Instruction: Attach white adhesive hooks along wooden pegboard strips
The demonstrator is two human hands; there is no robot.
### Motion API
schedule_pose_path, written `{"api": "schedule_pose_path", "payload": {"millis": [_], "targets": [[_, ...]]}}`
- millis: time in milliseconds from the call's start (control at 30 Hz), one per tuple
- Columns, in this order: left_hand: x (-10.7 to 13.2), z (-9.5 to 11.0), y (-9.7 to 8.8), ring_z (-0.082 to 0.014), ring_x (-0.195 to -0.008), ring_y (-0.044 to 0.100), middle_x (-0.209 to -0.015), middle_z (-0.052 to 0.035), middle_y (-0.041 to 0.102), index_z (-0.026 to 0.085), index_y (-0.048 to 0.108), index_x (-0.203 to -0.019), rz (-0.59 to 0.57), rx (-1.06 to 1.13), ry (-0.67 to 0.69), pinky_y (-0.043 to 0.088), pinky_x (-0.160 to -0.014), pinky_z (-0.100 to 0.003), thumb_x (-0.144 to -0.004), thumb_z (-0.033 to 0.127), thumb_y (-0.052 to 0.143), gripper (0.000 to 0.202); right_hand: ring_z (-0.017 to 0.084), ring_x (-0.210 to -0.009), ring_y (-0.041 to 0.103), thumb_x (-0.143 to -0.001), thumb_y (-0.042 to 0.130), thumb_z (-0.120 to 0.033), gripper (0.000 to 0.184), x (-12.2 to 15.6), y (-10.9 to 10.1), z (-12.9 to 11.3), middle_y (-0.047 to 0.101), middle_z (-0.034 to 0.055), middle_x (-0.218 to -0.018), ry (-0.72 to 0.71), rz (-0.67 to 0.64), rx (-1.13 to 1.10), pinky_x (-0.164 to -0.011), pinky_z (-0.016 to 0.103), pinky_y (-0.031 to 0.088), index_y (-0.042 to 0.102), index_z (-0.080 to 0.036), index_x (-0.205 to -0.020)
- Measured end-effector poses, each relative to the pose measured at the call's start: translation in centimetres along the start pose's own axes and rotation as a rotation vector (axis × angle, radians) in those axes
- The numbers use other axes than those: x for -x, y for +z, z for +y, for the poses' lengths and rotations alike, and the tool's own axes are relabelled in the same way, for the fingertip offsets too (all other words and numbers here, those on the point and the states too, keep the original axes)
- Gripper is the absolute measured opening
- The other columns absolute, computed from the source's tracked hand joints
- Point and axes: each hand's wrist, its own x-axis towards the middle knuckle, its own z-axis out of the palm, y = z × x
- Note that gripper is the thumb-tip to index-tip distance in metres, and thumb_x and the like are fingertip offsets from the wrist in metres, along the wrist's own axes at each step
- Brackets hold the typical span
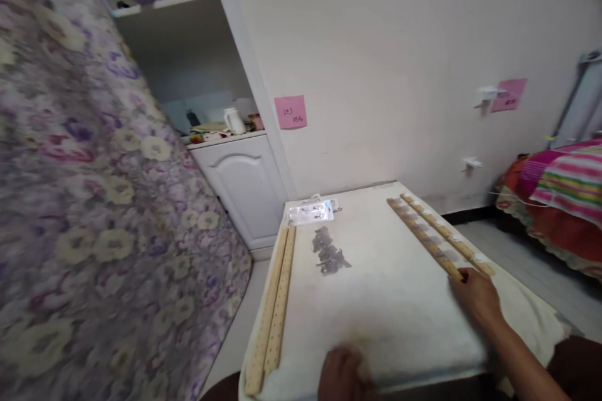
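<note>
My right hand (475,297) lies on the white table (390,301) with its fingers on the near end of a pair of wooden strips (435,237) that run along the right side. The fingers are curled over the strip end. My left hand (339,374) rests at the table's near edge, only its back showing, fingers hidden. A second pair of wooden strips (275,307) lies along the left edge. A small heap of grey metal parts (329,254) sits mid-table, with a clear plastic bag (310,212) behind it.
A flowered mattress (94,213) leans at the left. A white cupboard (242,182) with shelves stands behind. The wall carries a pink note (290,112) and another pink note (509,94). Colourful bedding (564,200) lies at the right.
</note>
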Motion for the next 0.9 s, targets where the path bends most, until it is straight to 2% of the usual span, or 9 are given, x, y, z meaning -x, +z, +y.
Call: {"api": "schedule_pose_path", "payload": {"millis": [67,100,200,267,433,633,733,833,900], "targets": [[0.6,-1.5,-3.0,-0.0219,-0.095,0.057,-0.099,-0.0095,0.064,0.020,0.063,-0.103,0.095,-0.122,0.108,0.045,-0.086,-0.036,-0.083,0.020,0.042,0.029,0.032,-0.090,0.057,-0.071,0.050,-0.041,0.047,0.3,0.0,0.4,0.065,0.0179,-0.092,-0.036,0.016,0.005,-0.074,0.038,0.044,0.065,-0.008,-0.101],[0.9,-2.1,-4.5,-0.0226,-0.095,0.056,-0.100,-0.0098,0.063,0.019,0.061,-0.107,0.142,-0.205,0.101,0.045,-0.087,-0.037,-0.085,0.022,0.041,0.029,0.032,-0.093,0.056,-0.072,0.051,-0.042,0.051,0.6,-0.1,0.5,0.064,0.0182,-0.093,-0.045,0.037,-0.003,-0.075,0.038,0.044,0.064,-0.007,-0.105],[1.6,-3.4,-8.5,-0.0228,-0.089,0.056,-0.097,-0.0087,0.062,0.016,0.058,-0.111,0.261,-0.484,-0.099,0.044,-0.082,-0.037,-0.088,0.025,0.042,0.030,0.031,-0.091,0.055,-0.075,0.048,-0.045,0.054,1.9,-0.7,0.8,0.063,0.0158,-0.088,-0.034,0.103,-0.057,-0.077,0.040,0.044,0.060,-0.007,-0.112],[1.9,-3.7,-10.2,-0.0238,-0.087,0.055,-0.094,-0.0084,0.061,0.015,0.058,-0.109,0.268,-0.643,-0.210,0.042,-0.079,-0.037,-0.087,0.028,0.043,0.030,0.030,-0.089,0.054,-0.077,0.046,-0.045,0.052,2.7,-1.1,0.9,0.061,0.0141,-0.086,-0.040,0.126,-0.090,-0.078,0.040,0.044,0.059,-0.009,-0.112],[1.4,-3.0,-11.3,-0.0244,-0.086,0.055,-0.094,-0.0073,0.059,0.017,0.059,-0.106,0.181,-0.863,-0.347,0.038,-0.070,-0.034,-0.087,0.033,0.043,0.029,0.028,-0.085,0.056,-0.079,0.043,-0.043,0.049,3.6,-1.5,0.9,0.059,0.0130,-0.086,-0.071,0.118,-0.132,-0.078,0.039,0.043,0.059,-0.009,-0.111],[-0.2,-2.6,-11.5,-0.0238,-0.089,0.056,-0.095,-0.0077,0.061,0.016,0.059,-0.108,0.087,-0.894,-0.392,0.039,-0.073,-0.034,-0.085,0.022,0.042,0.029,0.029,-0.090,0.057,-0.078,0.043,-0.041,0.046,3.5,-1.2,0.8,0.058,0.0126,-0.091,-0.064,0.109,-0.130,-0.083,0.039,0.043,0.059,-0.011,-0.109],[-0.4,-4.1,-12.3,-0.0223,-0.093,0.057,-0.101,-0.0080,0.062,0.016,0.058,-0.112,0.006,-0.816,-0.332,0.042,-0.082,-0.033,-0.083,0.017,0.043,0.033,0.029,-0.091,0.057,-0.077,0.043,-0.042,0.046,3.6,-1.2,0.8,0.058,0.0122,-0.092,-0.068,0.103,-0.132,-0.085,0.040,0.043,0.060,-0.012,-0.109],[-0.3,-6.5,-13.2,-0.0204,-0.112,0.053,-0.118,-0.0065,0.061,0.020,0.055,-0.120,-0.098,-0.687,-0.253,0.039,-0.098,-0.030,-0.077,0.013,0.049,0.043,0.028,-0.089,0.058,-0.078,0.043,-0.044,0.048,3.6,-1.3,0.8,0.058,0.0117,-0.092,-0.065,0.082,-0.135,-0.084,0.039,0.044,0.059,-0.013,-0.109],[-0.2,-7.9,-13.8,-0.0206,-0.119,0.050,-0.125,-0.0041,0.058,0.025,0.055,-0.120,-0.131,-0.636,-0.219,0.037,-0.102,-0.031,-0.078,0.016,0.051,0.044,0.028,-0.088,0.058,-0.078,0.042,-0.045,0.048,3.7,-1.3,0.7,0.058,0.0117,-0.093,-0.068,0.074,-0.138,-0.083,0.039,0.044,0.059,-0.013,-0.110]]}}
